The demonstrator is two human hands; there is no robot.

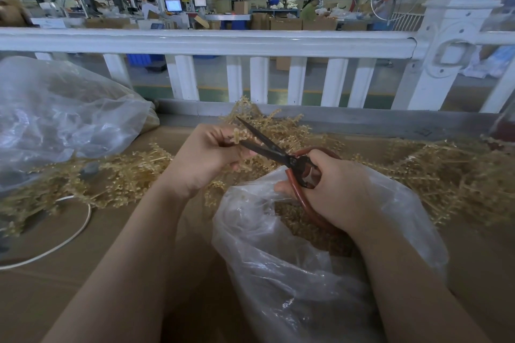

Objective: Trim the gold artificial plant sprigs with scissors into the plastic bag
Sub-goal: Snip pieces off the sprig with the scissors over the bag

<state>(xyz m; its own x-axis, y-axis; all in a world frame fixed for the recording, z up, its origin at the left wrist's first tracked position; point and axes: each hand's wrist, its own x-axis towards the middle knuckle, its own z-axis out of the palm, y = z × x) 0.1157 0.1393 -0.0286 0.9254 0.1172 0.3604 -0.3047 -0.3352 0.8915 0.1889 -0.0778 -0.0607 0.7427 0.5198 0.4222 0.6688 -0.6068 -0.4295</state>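
My left hand (207, 157) pinches a gold plastic sprig (240, 135) at the centre of the view. My right hand (335, 189) grips the red-brown handles of dark scissors (271, 149). The blades are parted, with the sprig between them. Below both hands an open clear plastic bag (292, 281) holds cut gold pieces (301, 224). Loose gold sprigs lie in heaps on the brown cardboard surface (55, 273), one heap (119, 175) at the left and another heap (451, 175) at the right.
A big clear plastic bag (61, 120) of sprigs sits at the far left. A white cord (69, 237) loops over the cardboard at the left. A white railing (223, 42) runs behind the table, with a workshop and people beyond it.
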